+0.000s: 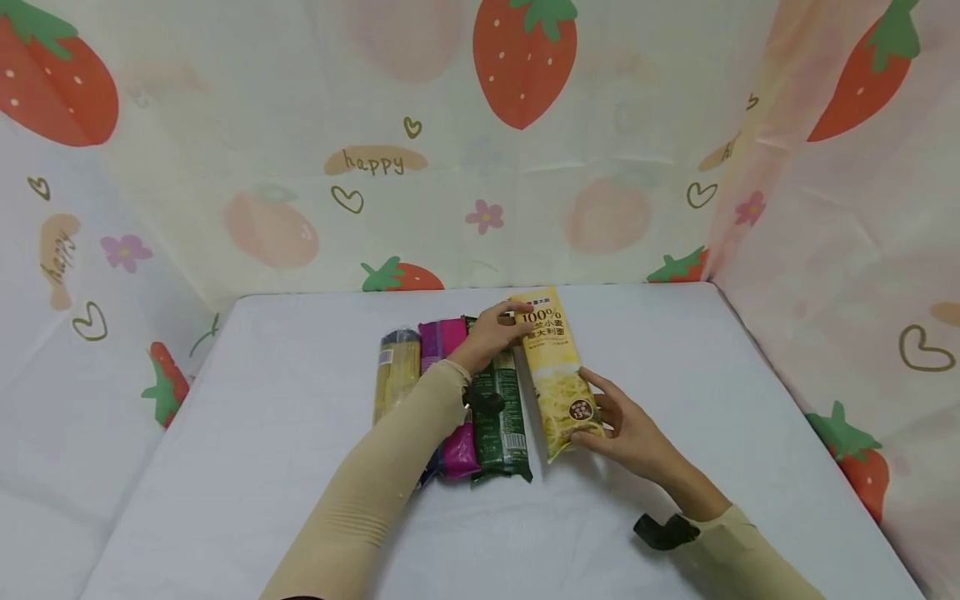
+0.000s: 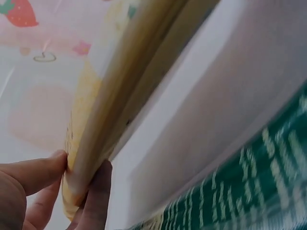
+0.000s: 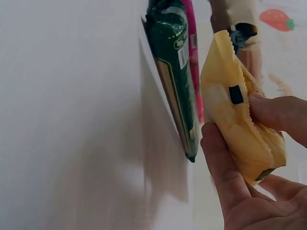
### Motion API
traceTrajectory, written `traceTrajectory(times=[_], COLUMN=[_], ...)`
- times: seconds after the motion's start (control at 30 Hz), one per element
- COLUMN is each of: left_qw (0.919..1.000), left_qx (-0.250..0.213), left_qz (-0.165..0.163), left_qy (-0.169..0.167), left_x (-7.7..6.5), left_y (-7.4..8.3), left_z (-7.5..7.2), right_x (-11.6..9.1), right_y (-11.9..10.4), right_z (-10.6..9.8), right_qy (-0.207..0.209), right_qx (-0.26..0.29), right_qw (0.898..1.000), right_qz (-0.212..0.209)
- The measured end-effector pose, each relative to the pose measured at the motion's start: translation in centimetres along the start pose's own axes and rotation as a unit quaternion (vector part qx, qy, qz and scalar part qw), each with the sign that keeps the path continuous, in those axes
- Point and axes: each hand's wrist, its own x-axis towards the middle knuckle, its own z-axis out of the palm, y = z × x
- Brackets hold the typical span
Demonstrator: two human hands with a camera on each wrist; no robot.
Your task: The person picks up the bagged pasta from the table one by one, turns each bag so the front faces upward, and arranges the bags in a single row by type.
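Observation:
Both hands hold a yellow pasta packet [image 1: 551, 367], printed with "100%" and a picture of noodles. Its upper end is pinched between the thumb and fingers of my left hand [image 1: 491, 335]. At the lower right my right hand [image 1: 633, 433] grips the other end; the right wrist view shows its thumb on one face and its fingers under the crimped end [image 3: 240, 129]. In the left wrist view the packet is raised off the white surface, tilted. Just left of it lies a green packet [image 1: 498, 429], then a magenta packet [image 1: 459, 454], partly behind the left arm.
A see-through pack of spaghetti [image 1: 396, 375] lies leftmost in the row, its lower part behind the left sleeve. White cloth covers the table [image 1: 255, 400]. Strawberry-printed curtains [image 1: 480, 167] enclose the back and both sides.

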Motion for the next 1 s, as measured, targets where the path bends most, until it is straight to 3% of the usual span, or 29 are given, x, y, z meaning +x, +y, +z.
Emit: traceTrajectory(times=[0.27, 0.47, 1.0], left_qw=[0.999, 0.9971, 0.9966], left_qx=[0.032, 0.055, 0.037], left_qz=[-0.018, -0.02, -0.042], left_qy=[-0.026, -0.048, -0.06], left_x=[0.1, 0.1, 0.7], left_y=[0.1, -0.7, -1.1], left_z=[0.9, 1.3, 2.4], right_x=[-0.2, -0.4, 0.0], right_y=[0.4, 0.8, 1.4], right_z=[-0.5, -0.5, -0.8], right_qy=[0.0, 0.003, 0.008], right_qx=[-0.004, -0.034, -0.027], right_qw=[1.0, 0.999, 0.998], right_qz=[0.008, 0.039, 0.052])
